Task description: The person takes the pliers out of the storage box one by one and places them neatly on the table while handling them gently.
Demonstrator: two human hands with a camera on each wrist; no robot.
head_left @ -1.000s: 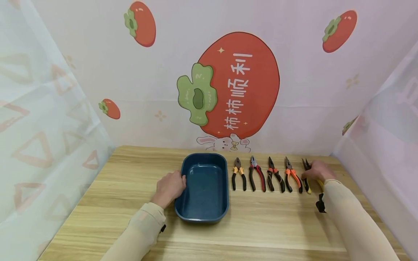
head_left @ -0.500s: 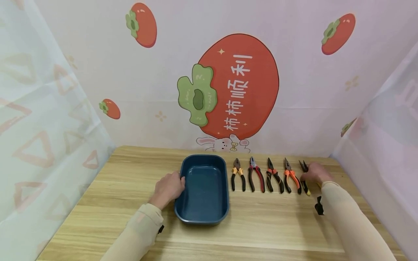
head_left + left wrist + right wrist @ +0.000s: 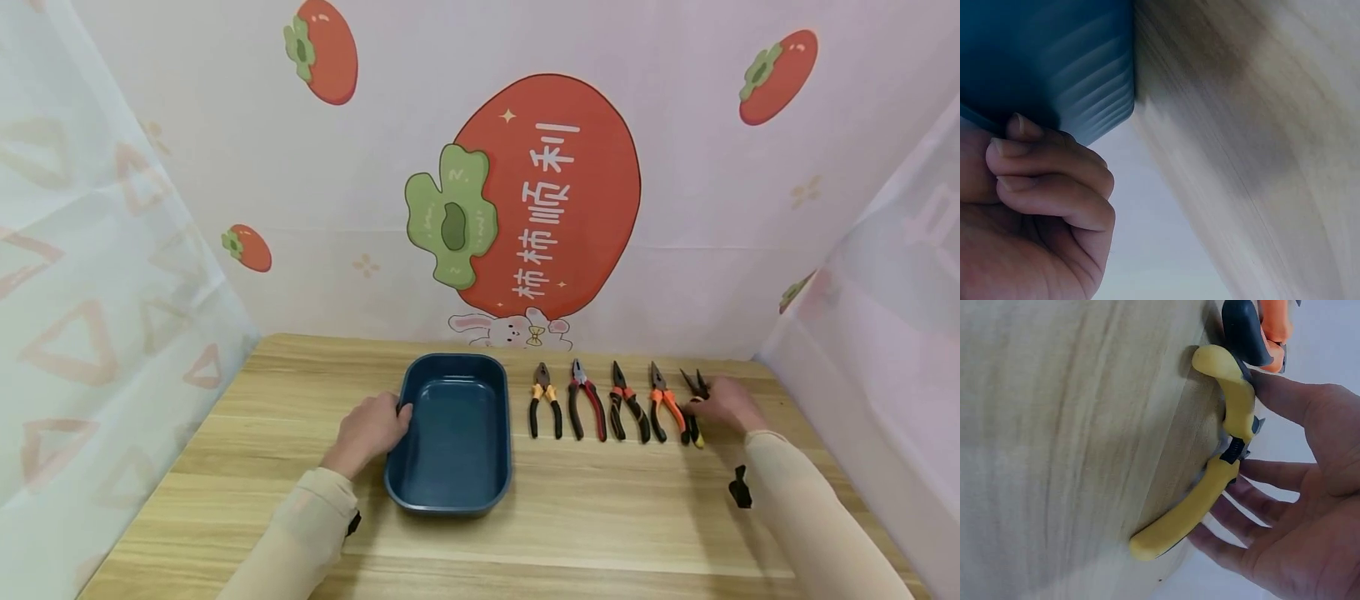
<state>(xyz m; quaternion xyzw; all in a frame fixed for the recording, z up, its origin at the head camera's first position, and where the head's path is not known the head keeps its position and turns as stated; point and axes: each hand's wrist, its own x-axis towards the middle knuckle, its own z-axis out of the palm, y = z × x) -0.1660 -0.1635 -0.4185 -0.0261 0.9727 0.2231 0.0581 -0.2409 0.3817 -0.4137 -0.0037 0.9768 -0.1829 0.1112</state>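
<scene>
In the head view my left hand (image 3: 371,429) holds the left rim of a dark blue rectangular tray (image 3: 450,492), its thumb over the edge. The left wrist view shows curled fingers (image 3: 1054,181) under that rim. At the right end of a row of pliers, my right hand (image 3: 727,404) touches long-nose pliers (image 3: 693,387) with yellow-and-black handles. Seen from the right wrist, these pliers (image 3: 1235,406) lie with handles and jaws spread. The thumb lies by one handle, and fairly straight, parted fingers (image 3: 1254,500) reach behind the other.
Left of the right hand lie orange-handled pliers (image 3: 667,404), orange-and-black pliers (image 3: 628,400), red-and-black pliers (image 3: 587,400) and yellow-and-black pliers (image 3: 545,400). All rest on a wooden table (image 3: 585,517). A printed cloth wall (image 3: 360,183) stands behind, with cloth at both sides.
The tray has shifted slightly left with my left hand. The pliers at my right hand have moved a little left, toward the orange-handled pair, and their jaws have spread wider.
</scene>
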